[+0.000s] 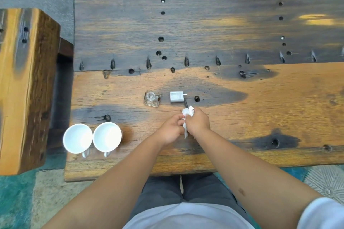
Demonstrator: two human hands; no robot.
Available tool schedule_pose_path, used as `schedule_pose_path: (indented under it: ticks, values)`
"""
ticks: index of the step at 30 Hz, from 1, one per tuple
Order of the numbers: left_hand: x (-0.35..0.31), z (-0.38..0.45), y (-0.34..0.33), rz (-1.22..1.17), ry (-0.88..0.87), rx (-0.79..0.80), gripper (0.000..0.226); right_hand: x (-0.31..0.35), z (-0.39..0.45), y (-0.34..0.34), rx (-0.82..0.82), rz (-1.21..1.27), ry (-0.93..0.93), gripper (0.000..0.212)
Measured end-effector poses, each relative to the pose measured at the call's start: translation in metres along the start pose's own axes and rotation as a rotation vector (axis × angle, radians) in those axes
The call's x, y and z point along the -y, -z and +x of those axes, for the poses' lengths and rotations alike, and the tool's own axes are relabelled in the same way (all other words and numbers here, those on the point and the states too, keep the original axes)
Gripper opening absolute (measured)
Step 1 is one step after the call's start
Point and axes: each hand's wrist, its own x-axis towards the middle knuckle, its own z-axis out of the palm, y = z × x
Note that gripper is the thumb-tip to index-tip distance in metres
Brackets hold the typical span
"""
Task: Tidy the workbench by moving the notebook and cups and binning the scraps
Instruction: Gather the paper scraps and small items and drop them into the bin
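Starting at the left, we see the two white cups (92, 138) standing side by side and touching near the front left corner of the worktop (260, 113), rims up, glazed and smooth, their handles pointing toward us; we judge them already moved aside, though that is only our reading of where they sit. No notebook shows anywhere in view, so we take it as either cleared away or simply out of frame. Further right, a small squarish clear glass bottle (152, 98) lies near the middle, and just beside it a pale grey plug adapter (177, 97) with two metal prongs pointing right. In front of these our left hand (172, 130) and right hand (198, 121) meet: the right grip is closed tight around crumpled white paper scraps (188, 112), soft and creased, with a tail hanging below the fist and a thin dark stick-like thing poking out above; the left grip curls loosely against that paper, fingers only partly closed. No bin is visible, so binning is still to come, in our judgement. The worktop itself is thick, weathered timber, orange where worn and dark-stained elsewhere, pitted with round holes and notches.
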Motion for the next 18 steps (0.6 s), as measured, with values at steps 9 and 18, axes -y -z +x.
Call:
schedule_pose_path:
  ticks: [9,18]
  values:
    - [-0.015,-0.023,0.020,0.128,-0.217,-0.481,0.038,-0.007,-0.009,0.020,0.104,0.402,-0.062,0.016]
    - [-0.027,0.005,0.070,0.334,-0.010,-0.831,0.084,0.046,0.024,0.025,0.054,-0.112,0.473,0.068]
